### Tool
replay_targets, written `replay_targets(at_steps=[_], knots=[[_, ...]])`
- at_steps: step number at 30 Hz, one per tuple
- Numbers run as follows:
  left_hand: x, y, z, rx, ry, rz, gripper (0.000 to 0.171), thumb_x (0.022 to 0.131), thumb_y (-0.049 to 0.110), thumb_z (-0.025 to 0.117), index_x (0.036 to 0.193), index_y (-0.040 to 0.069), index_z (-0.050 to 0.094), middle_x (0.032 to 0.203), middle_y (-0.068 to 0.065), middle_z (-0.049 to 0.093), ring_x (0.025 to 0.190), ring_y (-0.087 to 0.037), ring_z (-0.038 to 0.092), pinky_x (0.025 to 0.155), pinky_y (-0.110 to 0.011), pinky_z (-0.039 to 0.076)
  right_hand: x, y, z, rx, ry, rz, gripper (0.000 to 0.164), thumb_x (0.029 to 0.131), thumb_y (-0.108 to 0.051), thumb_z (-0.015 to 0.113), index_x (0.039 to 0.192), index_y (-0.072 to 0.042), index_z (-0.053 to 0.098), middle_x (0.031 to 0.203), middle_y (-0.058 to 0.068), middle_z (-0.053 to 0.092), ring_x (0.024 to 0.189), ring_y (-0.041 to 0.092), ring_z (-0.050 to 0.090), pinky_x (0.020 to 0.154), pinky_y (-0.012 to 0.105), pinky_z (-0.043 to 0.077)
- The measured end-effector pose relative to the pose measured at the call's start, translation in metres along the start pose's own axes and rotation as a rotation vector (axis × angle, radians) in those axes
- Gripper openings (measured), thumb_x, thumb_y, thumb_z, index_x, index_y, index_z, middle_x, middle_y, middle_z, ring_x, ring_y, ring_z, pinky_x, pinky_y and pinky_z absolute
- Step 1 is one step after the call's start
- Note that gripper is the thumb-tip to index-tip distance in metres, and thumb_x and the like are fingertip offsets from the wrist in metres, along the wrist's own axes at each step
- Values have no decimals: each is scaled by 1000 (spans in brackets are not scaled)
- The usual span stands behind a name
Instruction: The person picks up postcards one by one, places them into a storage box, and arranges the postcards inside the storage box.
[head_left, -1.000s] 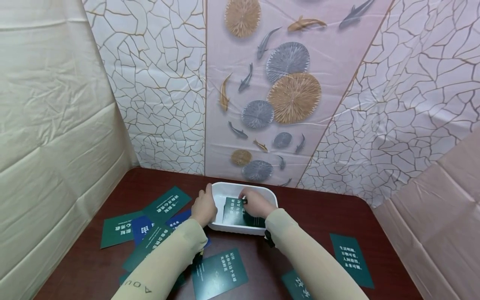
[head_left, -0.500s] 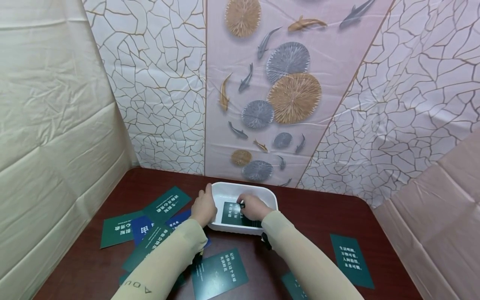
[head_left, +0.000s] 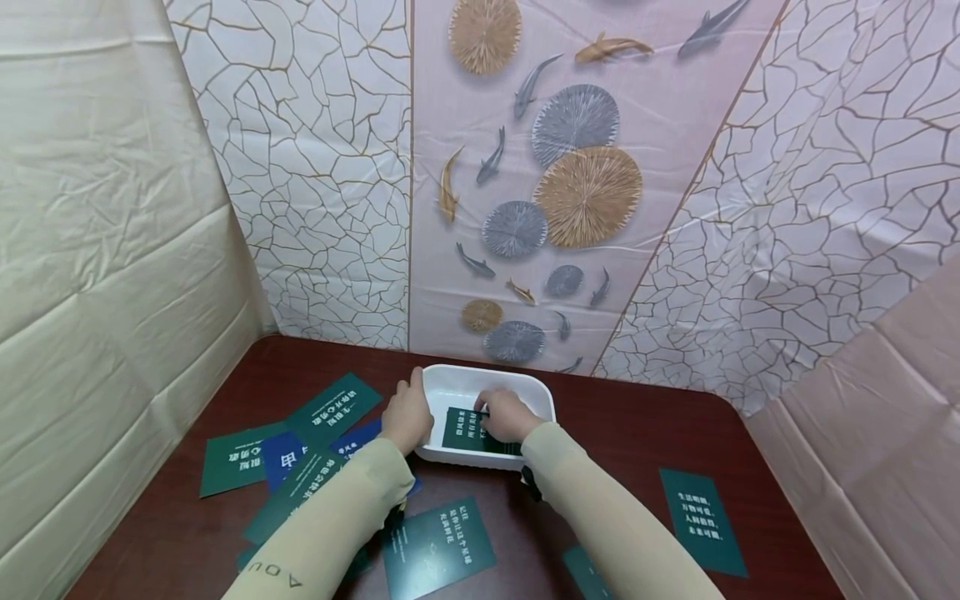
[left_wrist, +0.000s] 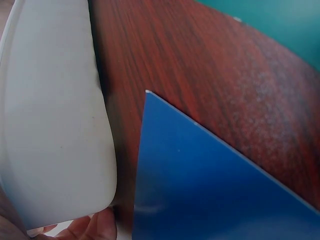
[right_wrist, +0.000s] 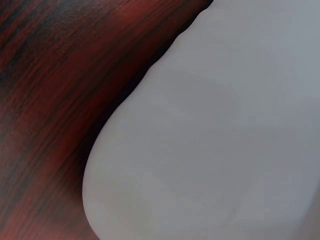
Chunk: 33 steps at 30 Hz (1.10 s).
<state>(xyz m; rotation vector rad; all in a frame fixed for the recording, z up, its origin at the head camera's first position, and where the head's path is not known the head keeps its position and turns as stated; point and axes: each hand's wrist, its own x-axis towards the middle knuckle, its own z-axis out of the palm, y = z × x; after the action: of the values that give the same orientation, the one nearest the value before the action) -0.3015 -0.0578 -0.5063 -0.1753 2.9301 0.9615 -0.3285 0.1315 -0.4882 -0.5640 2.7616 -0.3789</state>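
Observation:
A white plastic tray (head_left: 536, 385) stands near the back of the dark red table. My left hand (head_left: 408, 414) grips its left side, thumb at the rim. In the left wrist view, fingertips (left_wrist: 103, 223) show at the lower corner of the tray wall (left_wrist: 60, 110). Inside the tray lies a green card (head_left: 461, 429) with white lettering, on top of other dark cards. My right hand (head_left: 510, 416) reaches into the tray with curled fingers on this card's far edge and right part, covering some lettering. The right wrist view holds mostly the tray's outer wall (right_wrist: 200, 130).
Overlapping green cards (head_left: 333, 410) and blue cards (head_left: 283, 457) lie left of the tray. Another green card (head_left: 438, 546) is in front, one (head_left: 702, 521) lies far right, and one (head_left: 585, 571) shows partly beneath the right forearm. Patterned cloth (head_left: 322, 167) hangs behind the table.
The green card under my right hand has gone down into the tray and toward me, from tilted to flatter. My right hand moved slightly left with it. The left hand stayed put.

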Motion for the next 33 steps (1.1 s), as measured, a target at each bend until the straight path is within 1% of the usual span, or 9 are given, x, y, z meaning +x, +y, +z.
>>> replay_targets(at_steps=[8,15,23,30,33], knots=[[1,0,1,1,7,3,87,82,1,67,152,11,17,131,-25,43,102,-36,57,85,-55,48,-1,0,0,16,1,-11,20,91,-9,63,111,-12,66,100,4,60,98,21,54,89,41,44],[1,0,2,7,4,2,87,83,1,67,152,11,16,130,-25,43,102,-36,57,84,-54,49,0,2,3,18,-3,-5,18,90,-12,63,107,-15,66,98,2,59,94,19,54,88,40,45],[0,0,1,2,5,-1,87,82,1,67,152,11,16,130,-25,43,102,-36,57,84,-54,49,-2,0,3,32,-5,4,18,89,-12,63,107,-13,66,98,4,58,94,20,54,87,41,45],[0,0,1,-4,9,7,87,83,2,67,152,11,17,131,-25,43,102,-36,57,84,-54,49,-3,-1,3,47,2,22,21,91,-13,63,111,-11,65,102,5,57,96,21,54,87,41,45],[0,0,1,-10,3,3,87,83,2,67,153,12,17,132,-25,42,103,-36,57,85,-54,49,-6,-2,1,62,11,15,23,91,-14,63,114,-10,64,104,6,57,97,22,54,88,42,45]])
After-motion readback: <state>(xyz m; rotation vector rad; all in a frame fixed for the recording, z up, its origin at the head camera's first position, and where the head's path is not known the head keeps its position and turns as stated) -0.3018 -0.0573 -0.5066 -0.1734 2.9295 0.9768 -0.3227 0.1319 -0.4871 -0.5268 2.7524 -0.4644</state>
